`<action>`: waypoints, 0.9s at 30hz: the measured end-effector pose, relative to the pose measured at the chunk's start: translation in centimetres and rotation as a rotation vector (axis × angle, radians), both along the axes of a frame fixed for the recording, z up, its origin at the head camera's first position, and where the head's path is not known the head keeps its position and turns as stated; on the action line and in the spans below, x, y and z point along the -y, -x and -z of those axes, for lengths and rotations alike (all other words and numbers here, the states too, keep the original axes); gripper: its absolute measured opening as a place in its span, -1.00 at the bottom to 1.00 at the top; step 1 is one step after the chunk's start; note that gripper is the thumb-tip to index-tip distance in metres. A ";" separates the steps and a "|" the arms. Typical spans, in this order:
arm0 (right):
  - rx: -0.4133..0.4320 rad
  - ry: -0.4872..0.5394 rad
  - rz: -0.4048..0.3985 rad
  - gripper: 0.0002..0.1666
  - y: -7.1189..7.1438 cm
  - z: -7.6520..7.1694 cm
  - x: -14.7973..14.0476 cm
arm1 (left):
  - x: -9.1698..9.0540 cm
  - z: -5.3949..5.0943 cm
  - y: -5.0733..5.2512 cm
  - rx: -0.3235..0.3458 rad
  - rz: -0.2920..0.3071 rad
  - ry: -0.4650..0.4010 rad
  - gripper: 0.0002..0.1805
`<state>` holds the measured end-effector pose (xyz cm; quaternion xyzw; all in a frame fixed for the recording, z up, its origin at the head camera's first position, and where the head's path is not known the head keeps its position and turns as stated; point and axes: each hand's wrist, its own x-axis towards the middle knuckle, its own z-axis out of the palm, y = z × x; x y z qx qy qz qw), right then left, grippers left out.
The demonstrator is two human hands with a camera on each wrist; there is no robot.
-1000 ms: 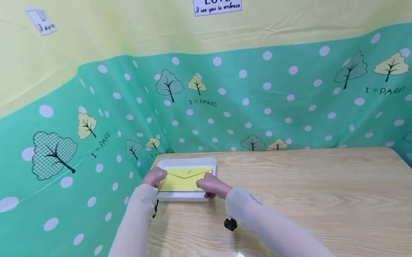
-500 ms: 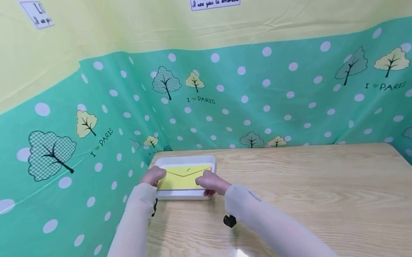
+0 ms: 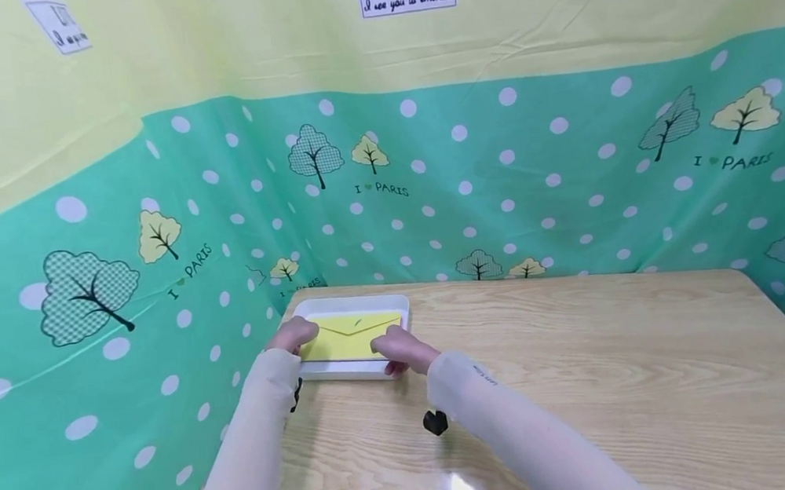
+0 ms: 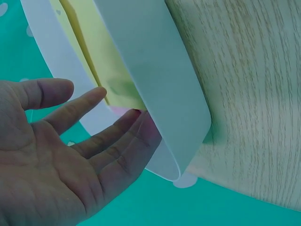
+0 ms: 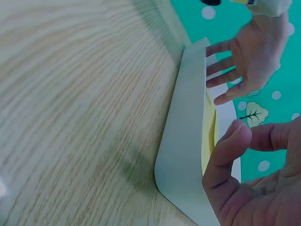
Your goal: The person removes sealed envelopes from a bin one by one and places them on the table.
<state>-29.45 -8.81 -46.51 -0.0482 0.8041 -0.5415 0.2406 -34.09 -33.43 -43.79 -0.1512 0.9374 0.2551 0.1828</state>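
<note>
Two ends of the white tray (image 3: 348,375): reached over by one hand each.
Yellow envelope (image 3: 347,345): lies inside the tray, flap side up, long edge along the tray's long side; has a pink edge (image 4: 118,110) beneath its end in the left wrist view.
Left hand (image 3: 292,335): passes over the left rim, fingers straight; thumb and index apart, other three close together with tips at the envelope's end.
Right hand (image 3: 406,349): bends over the right end; shows one digit crooked at the rim in the right wrist view; cannot tell whether pinching the envelope.
Tray edges: leave a white strip before the envelope's near edge and a narrower one beyond its far edge.
Wooden table (image 3: 589,368): carries the tray at its far left corner; stretches well to the right and toward the person.
Green cloth (image 3: 542,175): hangs just beside the tray at left, near it behind.
Sleeves (image 3: 250,432): slant in from the near side, well apart.
</note>
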 end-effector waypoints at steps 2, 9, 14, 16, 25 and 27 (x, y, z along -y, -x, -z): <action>0.012 0.030 0.003 -0.33 -0.1 0.1 -0.1 | -0.1 0.1 0.0 -0.005 0.010 0.003 -0.51; -0.019 0.040 -0.007 -0.46 -0.1 0.1 -0.1 | -0.1 0.1 -0.1 -0.009 0.046 0.004 -0.53; -0.035 0.037 -0.001 -0.42 -0.3 0.1 -0.1 | -0.4 0.4 0.0 0.002 0.086 0.055 -0.69; -0.041 0.035 0.011 -0.33 -0.5 0.1 -0.2 | -0.4 0.5 -0.1 -0.001 0.138 0.091 -0.74; -0.150 -0.023 0.076 -0.20 -0.6 0.1 -0.8 | -0.7 0.2 -1.6 -0.029 0.055 -0.035 -0.02; -0.180 -0.034 0.104 -0.23 -0.3 0.3 -1.1 | -0.6 0.1 -1.7 -0.036 0.061 -0.031 0.01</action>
